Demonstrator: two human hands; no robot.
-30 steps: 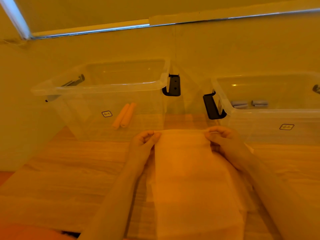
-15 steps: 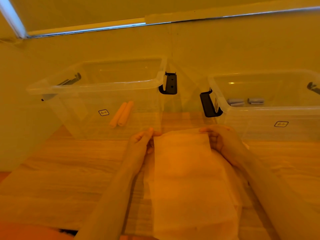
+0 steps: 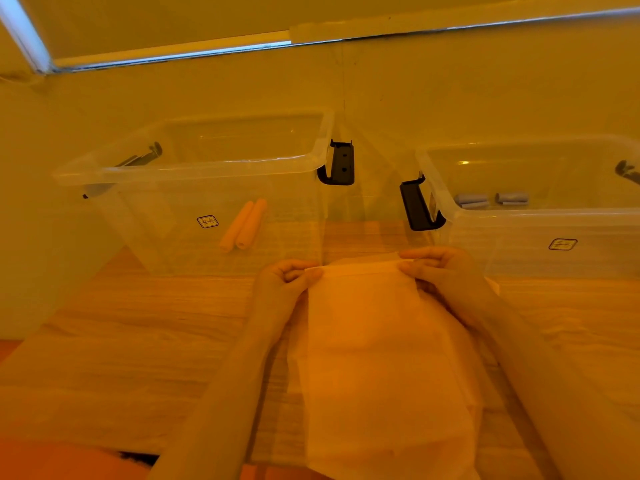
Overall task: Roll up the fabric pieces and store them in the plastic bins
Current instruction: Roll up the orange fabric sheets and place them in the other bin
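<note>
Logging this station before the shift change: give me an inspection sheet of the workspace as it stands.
Surface: wooden table, a fabric sheet spread on it.
Job's things: far edge of the sheet folded over, the roll just begun; left bin holds two orange rolls; right bin holds grey rolls; both bins open, no lids seen.
Clutter: nothing seen.
Grippers: left hand and right hand each pinch a far corner of the sheet.
Cables: nothing seen.
Surroundings: plain wall behind the bins; black handles on the bin ends.
</note>
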